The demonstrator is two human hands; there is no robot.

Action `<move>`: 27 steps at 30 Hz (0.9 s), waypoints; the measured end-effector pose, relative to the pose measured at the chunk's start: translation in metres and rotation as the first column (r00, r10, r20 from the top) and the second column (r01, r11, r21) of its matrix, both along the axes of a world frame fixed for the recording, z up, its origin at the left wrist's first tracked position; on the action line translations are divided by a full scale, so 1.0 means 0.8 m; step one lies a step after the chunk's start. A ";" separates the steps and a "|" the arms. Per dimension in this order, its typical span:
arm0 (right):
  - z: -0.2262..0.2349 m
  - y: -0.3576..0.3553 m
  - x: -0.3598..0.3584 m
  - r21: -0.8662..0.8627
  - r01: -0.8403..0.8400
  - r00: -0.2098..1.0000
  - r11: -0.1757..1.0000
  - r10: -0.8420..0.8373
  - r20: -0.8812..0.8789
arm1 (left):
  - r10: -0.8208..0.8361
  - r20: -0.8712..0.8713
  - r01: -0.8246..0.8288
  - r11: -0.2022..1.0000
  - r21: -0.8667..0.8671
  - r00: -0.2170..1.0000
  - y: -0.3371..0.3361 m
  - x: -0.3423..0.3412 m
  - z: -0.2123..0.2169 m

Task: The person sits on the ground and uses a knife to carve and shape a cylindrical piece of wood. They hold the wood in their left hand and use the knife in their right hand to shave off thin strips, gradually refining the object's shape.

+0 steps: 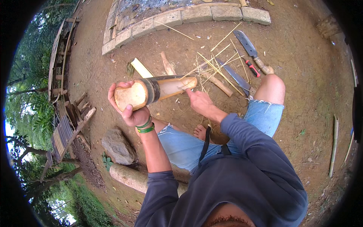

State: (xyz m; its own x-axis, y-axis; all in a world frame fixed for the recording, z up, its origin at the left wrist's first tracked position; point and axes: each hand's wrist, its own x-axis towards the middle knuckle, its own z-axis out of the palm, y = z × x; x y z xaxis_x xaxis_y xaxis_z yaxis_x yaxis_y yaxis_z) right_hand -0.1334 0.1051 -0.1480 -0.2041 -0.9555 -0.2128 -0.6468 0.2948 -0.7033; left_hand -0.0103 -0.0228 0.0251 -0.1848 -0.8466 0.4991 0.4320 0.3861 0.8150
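My left hand (130, 114) is wrapped round the closed end of a thick bamboo section (153, 90), thumb on the near side of its pale cut face. The bamboo lies almost level, pointing right, and a long opening in its side shows the whitish inside. At its right end, my right hand (203, 103) is closed, its index finger reaching to the rim of the opening. A thin sliver or blade seems to run from that fingertip into the bamboo; what the hidden fingers hold I cannot make out. Thin bamboo strips (216, 67) lie scattered just beyond.
On the dirt ground to the right are a machete (246, 43), a red-handled knife (252, 69) and a handsaw (235, 75). Split bamboo (142, 68) and wood sticks (220, 85) lie ahead. A brick border (196, 14) stands farther off. A rock (118, 145) and log (128, 178) are left.
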 end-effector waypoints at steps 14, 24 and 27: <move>-0.154 0.028 -0.027 0.338 0.702 0.599 0.627 -0.777 0.194 | 0.170 -0.022 -0.170 0.985 0.009 0.985 0.017 -0.003 -0.004; -0.071 0.003 -0.033 0.367 0.632 0.254 0.683 -0.630 0.734 | 0.353 -0.119 -0.313 0.912 0.264 0.928 0.011 0.042 0.001; -0.016 0.007 -0.035 0.440 0.603 -0.003 0.665 -0.550 0.835 | 0.283 -0.168 -0.225 0.928 0.296 0.944 -0.003 0.068 -0.005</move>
